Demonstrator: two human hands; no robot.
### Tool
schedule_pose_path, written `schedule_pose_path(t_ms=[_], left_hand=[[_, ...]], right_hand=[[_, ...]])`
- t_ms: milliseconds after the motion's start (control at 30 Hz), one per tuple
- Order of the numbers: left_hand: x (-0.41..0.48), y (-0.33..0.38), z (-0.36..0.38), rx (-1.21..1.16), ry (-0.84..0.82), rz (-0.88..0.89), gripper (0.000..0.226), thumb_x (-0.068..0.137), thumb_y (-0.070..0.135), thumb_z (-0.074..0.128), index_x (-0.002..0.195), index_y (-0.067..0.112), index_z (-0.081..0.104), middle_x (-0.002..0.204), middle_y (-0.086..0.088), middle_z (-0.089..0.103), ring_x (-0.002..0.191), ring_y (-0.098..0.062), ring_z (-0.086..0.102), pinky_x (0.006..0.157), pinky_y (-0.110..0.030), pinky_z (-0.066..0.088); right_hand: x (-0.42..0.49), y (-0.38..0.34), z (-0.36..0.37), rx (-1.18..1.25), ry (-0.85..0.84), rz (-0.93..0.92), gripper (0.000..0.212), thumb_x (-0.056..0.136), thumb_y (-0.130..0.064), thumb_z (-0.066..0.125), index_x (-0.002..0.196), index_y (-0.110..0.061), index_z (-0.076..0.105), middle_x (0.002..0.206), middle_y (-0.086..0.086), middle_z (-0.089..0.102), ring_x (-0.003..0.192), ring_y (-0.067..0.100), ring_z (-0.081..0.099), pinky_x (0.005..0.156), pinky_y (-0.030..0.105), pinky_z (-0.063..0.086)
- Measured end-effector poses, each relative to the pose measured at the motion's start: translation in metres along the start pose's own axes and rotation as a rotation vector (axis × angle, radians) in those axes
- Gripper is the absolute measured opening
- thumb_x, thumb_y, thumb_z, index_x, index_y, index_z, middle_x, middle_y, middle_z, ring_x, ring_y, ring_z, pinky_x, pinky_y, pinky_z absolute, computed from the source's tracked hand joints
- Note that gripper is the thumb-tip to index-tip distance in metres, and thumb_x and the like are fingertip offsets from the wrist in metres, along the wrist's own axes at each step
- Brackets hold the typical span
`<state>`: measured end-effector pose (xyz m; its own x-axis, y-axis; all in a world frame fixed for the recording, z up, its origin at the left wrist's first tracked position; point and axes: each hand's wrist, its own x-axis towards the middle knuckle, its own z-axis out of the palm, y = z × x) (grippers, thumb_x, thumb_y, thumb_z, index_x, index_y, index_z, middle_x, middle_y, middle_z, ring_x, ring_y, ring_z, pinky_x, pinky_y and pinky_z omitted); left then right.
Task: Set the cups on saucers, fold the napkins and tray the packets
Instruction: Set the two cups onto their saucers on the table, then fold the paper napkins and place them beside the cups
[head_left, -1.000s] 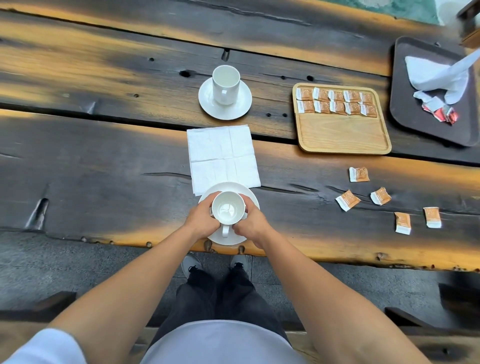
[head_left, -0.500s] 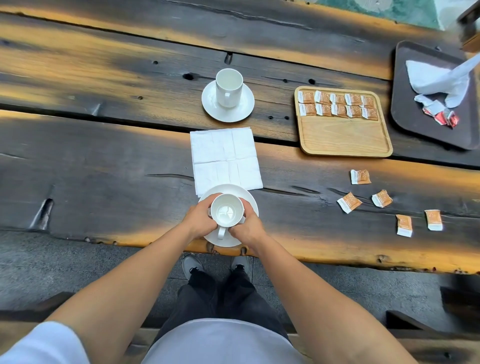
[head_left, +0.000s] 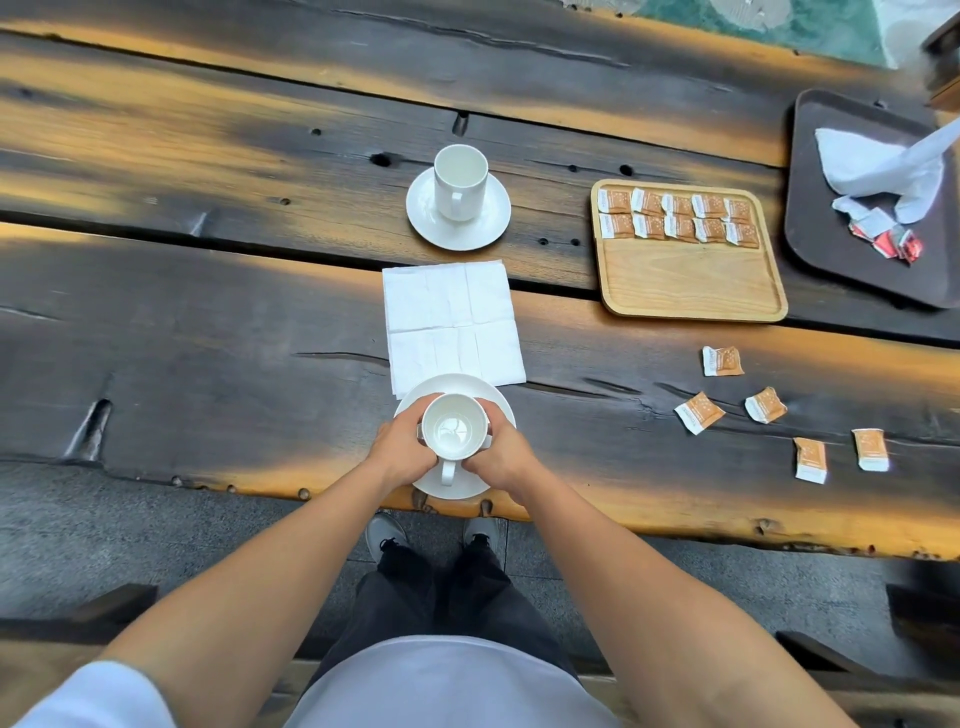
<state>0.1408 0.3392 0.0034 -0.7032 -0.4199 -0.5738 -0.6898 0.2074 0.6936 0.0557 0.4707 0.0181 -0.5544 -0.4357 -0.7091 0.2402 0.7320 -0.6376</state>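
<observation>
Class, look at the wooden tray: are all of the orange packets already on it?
No: five orange packets lie loose on the table, outside the wooden tray.

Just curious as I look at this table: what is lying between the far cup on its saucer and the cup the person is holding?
An unfolded white napkin lies flat between the far cup and the held cup, its near edge tucked under the near saucer, seen from the head camera.

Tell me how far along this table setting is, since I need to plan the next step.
Done: the far cup stands on its saucer, and ten packets fill two rows in the wooden tray. In hand: the left hand and right hand hold the near cup over its saucer. Left: five loose packets on the table and the napkin, lying open and flat.
</observation>
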Motion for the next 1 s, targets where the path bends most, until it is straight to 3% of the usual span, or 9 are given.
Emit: schedule_pose_path(t_ms=[167, 300, 367, 433, 567, 800, 1000], left_hand=[[0.001, 0.001, -0.003, -0.012, -0.006, 0.001, 0.067, 0.075, 0.013, 0.075, 0.131, 0.041, 0.053, 0.126, 0.008, 0.064, 0.118, -0.020, 0.056, 0.095, -0.030, 0.046], [0.003, 0.000, -0.007, 0.033, -0.025, -0.010, 0.072, 0.077, -0.001, 0.058, 0.137, 0.038, 0.050, 0.132, 0.002, 0.061, 0.117, -0.023, 0.059, 0.089, -0.028, 0.045], [0.005, 0.000, -0.013, 0.047, -0.039, -0.044, 0.075, 0.078, -0.005, 0.052, 0.139, 0.038, 0.047, 0.132, -0.002, 0.058, 0.107, -0.024, 0.063, 0.084, -0.030, 0.047], [0.009, 0.001, -0.020, 0.075, -0.035, -0.069, 0.073, 0.079, -0.007, 0.046, 0.136, 0.037, 0.049, 0.130, -0.001, 0.058, 0.114, -0.025, 0.057, 0.079, -0.030, 0.043], [0.019, 0.010, -0.034, 0.111, -0.002, -0.101, 0.060, 0.080, -0.007, 0.042, 0.125, 0.029, 0.057, 0.117, 0.001, 0.061, 0.122, -0.025, 0.048, 0.078, -0.029, 0.041], [0.044, 0.038, -0.054, 0.097, 0.076, -0.072, 0.040, 0.087, 0.001, 0.049, 0.118, 0.024, 0.059, 0.113, 0.000, 0.063, 0.111, -0.027, 0.054, 0.078, -0.036, 0.054], [0.082, 0.051, -0.068, 0.138, 0.135, -0.089, 0.032, 0.092, 0.013, 0.052, 0.124, 0.020, 0.053, 0.109, 0.001, 0.062, 0.104, -0.024, 0.057, 0.076, -0.035, 0.052]], right_hand=[[0.005, -0.001, -0.005, -0.026, -0.016, -0.005, 0.078, 0.079, 0.002, 0.067, 0.143, -0.032, 0.039, 0.134, 0.004, 0.055, 0.125, 0.027, 0.052, 0.099, 0.039, 0.050], [0.008, -0.001, -0.008, -0.141, -0.036, 0.005, 0.083, 0.084, 0.004, 0.058, 0.151, -0.034, 0.027, 0.134, 0.006, 0.054, 0.117, 0.027, 0.054, 0.087, 0.032, 0.047], [0.009, -0.003, -0.011, -0.203, -0.015, 0.034, 0.080, 0.088, 0.001, 0.051, 0.154, -0.034, 0.021, 0.138, 0.013, 0.051, 0.117, 0.032, 0.054, 0.092, 0.036, 0.047], [0.010, -0.005, -0.019, -0.225, 0.037, 0.065, 0.072, 0.088, 0.000, 0.047, 0.152, -0.028, 0.029, 0.136, 0.015, 0.051, 0.121, 0.034, 0.054, 0.098, 0.040, 0.048], [0.020, -0.017, -0.040, -0.270, 0.131, 0.104, 0.047, 0.086, 0.001, 0.046, 0.132, -0.010, 0.053, 0.125, 0.016, 0.059, 0.116, 0.030, 0.057, 0.094, 0.037, 0.053], [0.046, -0.053, -0.070, -0.284, 0.199, 0.090, 0.042, 0.087, -0.005, 0.050, 0.129, -0.008, 0.055, 0.126, 0.018, 0.061, 0.107, 0.034, 0.065, 0.092, 0.040, 0.056], [0.082, -0.079, -0.085, -0.314, 0.224, 0.069, 0.039, 0.088, -0.011, 0.052, 0.127, -0.009, 0.057, 0.129, 0.014, 0.059, 0.114, 0.033, 0.060, 0.095, 0.040, 0.054]])
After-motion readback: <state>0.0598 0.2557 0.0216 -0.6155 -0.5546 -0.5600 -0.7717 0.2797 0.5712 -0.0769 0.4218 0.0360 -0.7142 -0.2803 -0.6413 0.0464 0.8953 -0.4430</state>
